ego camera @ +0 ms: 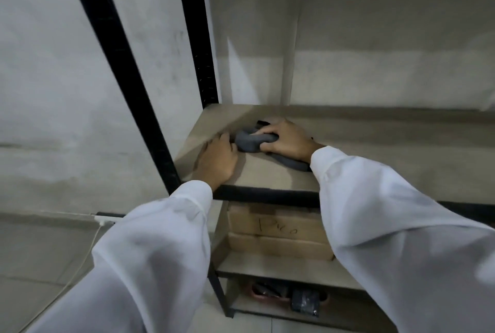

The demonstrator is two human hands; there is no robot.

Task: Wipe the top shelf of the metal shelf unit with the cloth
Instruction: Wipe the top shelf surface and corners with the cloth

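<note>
The dark grey, bunched soft cloth (247,142) lies at the left of the beige board shelf (267,174), clamped under the right hand (288,141)'s curled fingers, the left hand (217,162) resting flat just beside it; light and limp, it likely handles best gathered and pressed from above.

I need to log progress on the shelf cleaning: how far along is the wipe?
Done: nothing shows clearly as wiped; the shelf board looks uniformly dull. In hand: the right hand grips the bunched grey cloth near the board's left end, and the left hand rests flat beside it. Left: apparently the long stretch of board to the right.
</note>
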